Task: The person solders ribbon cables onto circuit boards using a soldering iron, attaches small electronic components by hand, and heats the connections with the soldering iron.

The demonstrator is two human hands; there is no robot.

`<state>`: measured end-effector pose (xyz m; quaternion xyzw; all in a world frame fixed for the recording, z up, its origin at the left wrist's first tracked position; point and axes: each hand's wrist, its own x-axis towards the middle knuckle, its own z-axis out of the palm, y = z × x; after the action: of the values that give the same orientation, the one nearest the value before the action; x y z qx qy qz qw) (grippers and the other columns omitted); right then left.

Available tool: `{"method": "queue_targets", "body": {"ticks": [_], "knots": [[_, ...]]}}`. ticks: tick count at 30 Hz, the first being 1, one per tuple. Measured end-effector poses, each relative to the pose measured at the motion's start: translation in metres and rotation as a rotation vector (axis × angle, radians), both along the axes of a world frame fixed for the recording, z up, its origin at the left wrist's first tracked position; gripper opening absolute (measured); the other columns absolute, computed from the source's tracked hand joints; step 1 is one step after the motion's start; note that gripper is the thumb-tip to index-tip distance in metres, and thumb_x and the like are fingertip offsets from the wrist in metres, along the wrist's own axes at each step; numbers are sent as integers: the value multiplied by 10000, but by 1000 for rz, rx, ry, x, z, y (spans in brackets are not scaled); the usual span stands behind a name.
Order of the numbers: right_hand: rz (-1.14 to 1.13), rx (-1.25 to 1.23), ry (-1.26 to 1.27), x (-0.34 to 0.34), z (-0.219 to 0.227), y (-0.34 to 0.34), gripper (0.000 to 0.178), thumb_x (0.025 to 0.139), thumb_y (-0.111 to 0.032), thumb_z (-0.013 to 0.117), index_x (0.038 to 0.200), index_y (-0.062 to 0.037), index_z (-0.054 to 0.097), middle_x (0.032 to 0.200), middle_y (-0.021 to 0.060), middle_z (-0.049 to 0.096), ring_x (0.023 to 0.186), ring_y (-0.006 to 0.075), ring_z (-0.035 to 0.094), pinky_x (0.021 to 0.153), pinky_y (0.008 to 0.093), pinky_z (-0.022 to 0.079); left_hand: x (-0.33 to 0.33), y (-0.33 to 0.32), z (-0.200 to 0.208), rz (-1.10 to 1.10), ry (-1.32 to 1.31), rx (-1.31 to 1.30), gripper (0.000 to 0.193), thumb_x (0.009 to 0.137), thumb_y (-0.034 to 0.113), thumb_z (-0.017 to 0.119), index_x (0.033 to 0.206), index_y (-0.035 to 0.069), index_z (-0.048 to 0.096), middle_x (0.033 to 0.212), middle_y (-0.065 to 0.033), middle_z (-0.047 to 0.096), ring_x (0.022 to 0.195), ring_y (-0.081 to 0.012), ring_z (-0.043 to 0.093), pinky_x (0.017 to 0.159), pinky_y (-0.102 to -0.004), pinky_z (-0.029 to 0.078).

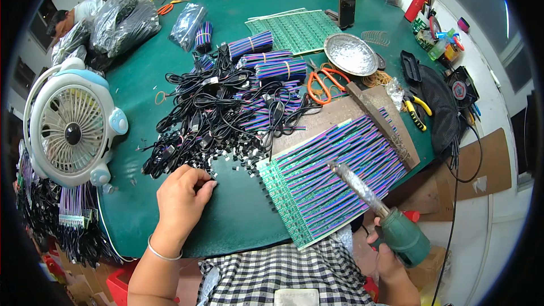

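Note:
My left hand [184,197] rests on the green table at the edge of a pile of small black and white connectors [233,161]. Its thumb and finger are pinched together; a tiny pale piece shows by the fingertips, too small to name. My right hand [387,258] grips the handle of a green heat gun [405,238] with a long silvery barrel. The barrel points up and left over a green circuit board panel [286,207]. Rows of multicoloured ribbon wires [334,175] lie across that panel, held down by a long bar [382,124].
Coiled black cables [207,102] heap up beyond my left hand. Behind the panel lie orange-handled scissors [320,88], a metal dish [351,55] and bundled wires [280,71]. A white fan [71,130] stands at left. Yellow-handled pliers [416,112] lie at right. Another person [76,14] is at far left.

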<state>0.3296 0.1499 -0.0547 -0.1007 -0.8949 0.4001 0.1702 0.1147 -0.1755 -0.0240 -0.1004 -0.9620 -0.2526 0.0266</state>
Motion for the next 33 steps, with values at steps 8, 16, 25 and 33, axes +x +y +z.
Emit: {"method": "queue_targets", "body": {"ticks": [8, 16, 25, 33], "knots": [[-4, -354, -20, 12, -6, -7, 542, 841, -394, 593, 1168, 35, 537, 846, 87, 613, 648, 139, 585, 570, 252, 486, 2, -1, 0, -166, 125, 9, 137, 703, 30, 695, 791, 55, 594, 748, -73, 580, 706, -276, 587, 621, -362, 473], [8, -993, -44, -31, 24, -54, 490, 853, -436, 539, 1079, -1, 526, 851, 101, 600, 708, 182, 608, 665, 311, 518, 39, 39, 2, -578, 110, 326, 186, 670, 32, 742, 786, 86, 607, 773, -53, 646, 689, -219, 629, 608, -317, 503], [251, -1002, -295, -61, 24, -84, 188, 858, 2, 583, 1046, 0, 570, 971, 70, 612, 913, 128, 595, 815, 263, 494, 59, 70, 4, -731, 62, 575, 242, 627, 44, 795, 794, 77, 623, 763, -58, 652, 664, -208, 643, 567, -298, 508], [286, -801, -284, -52, 19, -87, 238, 914, -46, 531, 1140, 17, 574, 1091, 49, 626, 1020, 86, 599, 854, 223, 490, 60, 74, 7, -868, 128, 538, 251, 615, 18, 774, 817, 69, 635, 790, -47, 652, 673, -211, 640, 580, -301, 509]]}}
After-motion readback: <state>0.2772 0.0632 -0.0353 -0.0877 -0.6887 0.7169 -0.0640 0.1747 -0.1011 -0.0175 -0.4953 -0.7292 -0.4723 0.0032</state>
